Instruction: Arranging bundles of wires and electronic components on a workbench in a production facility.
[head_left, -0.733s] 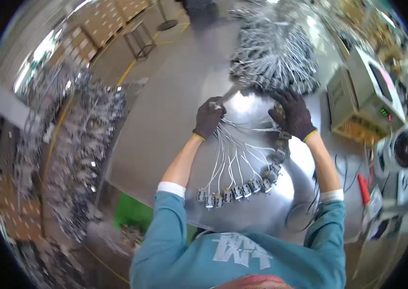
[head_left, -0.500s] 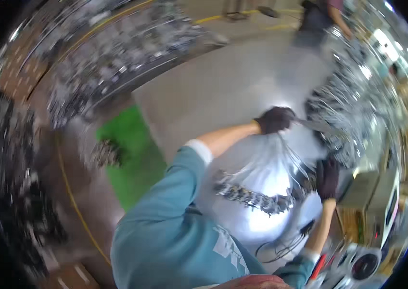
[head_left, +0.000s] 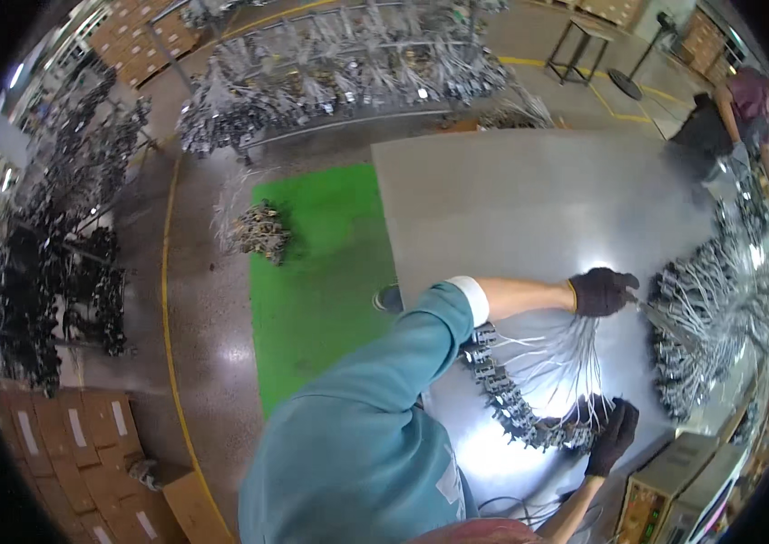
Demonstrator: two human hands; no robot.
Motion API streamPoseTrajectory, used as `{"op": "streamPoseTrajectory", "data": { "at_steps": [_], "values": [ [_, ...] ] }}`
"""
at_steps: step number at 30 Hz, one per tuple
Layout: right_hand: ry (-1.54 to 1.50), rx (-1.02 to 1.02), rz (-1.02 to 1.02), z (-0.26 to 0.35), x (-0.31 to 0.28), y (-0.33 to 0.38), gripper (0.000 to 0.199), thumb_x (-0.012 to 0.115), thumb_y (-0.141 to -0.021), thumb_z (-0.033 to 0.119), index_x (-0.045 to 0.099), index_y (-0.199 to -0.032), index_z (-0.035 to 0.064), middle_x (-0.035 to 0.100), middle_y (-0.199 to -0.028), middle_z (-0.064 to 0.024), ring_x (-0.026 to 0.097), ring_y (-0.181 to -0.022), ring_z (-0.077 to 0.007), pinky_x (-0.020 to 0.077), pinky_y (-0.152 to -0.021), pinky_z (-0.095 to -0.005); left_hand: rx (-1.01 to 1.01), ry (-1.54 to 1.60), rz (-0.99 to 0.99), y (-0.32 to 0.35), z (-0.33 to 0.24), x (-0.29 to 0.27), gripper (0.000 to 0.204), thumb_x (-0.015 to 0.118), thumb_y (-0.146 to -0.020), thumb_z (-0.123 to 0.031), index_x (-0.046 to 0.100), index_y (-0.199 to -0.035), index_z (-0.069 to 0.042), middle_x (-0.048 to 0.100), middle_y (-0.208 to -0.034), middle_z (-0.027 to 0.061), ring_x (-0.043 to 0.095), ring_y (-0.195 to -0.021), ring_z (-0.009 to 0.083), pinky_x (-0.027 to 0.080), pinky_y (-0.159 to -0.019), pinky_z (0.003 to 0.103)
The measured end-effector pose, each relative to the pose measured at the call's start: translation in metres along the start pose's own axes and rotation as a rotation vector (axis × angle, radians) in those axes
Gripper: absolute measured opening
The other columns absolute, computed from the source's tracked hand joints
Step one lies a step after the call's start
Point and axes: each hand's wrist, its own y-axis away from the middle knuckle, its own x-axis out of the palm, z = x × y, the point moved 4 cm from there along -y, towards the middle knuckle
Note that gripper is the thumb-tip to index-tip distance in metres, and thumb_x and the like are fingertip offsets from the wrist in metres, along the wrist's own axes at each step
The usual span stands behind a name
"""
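On the metal table a fan of pale grey cables [head_left: 552, 367] spreads out, its dark connector ends [head_left: 516, 415] forming a curved row along the near side. My left hand [head_left: 604, 292], in a dark glove, closes around the gathered upper ends of these cables. Beside the right end of the connector row is my right hand [head_left: 616, 435], gloved too, with its fingers stretched out; whether they press on the last connectors I cannot tell. A larger heap of similar grey cables [head_left: 706, 322] lies to the right of both hands.
The grey metal tabletop [head_left: 511, 199] extends away from me. Left of it are a green mat [head_left: 312, 299] and a clump of cable parts [head_left: 260, 231]. Hanging racks of cables [head_left: 339, 82] stand behind. A boxy device [head_left: 666, 480] sits near right; another person [head_left: 747, 118] stands far right.
My view has swung round, placing the table, cables and both hands lower and farther right in the picture. My left hand keeps its hold on the cable bundle; the right stays by the connectors.
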Motion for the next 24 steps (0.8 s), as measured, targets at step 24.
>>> {"op": "streamPoseTrajectory", "data": {
  "at_steps": [24],
  "values": [
    [-0.360, 0.174, 0.026, -0.053, -0.043, -0.022, 0.035, 0.055, -0.114, 0.023, 0.069, -0.126, -0.0071, 0.069, -0.124, -0.0156, 0.067, -0.113, -0.0273, 0.0543, -0.099, -0.0415, 0.753, -0.120, 0.631, 0.045, -0.073, 0.028, 0.089, 0.081, -0.078, -0.058, 0.059, -0.150, -0.010, 0.062, -0.149, 0.0223, 0.061, -0.130, 0.0437, 0.050, -0.108, 0.056]
  ]
}}
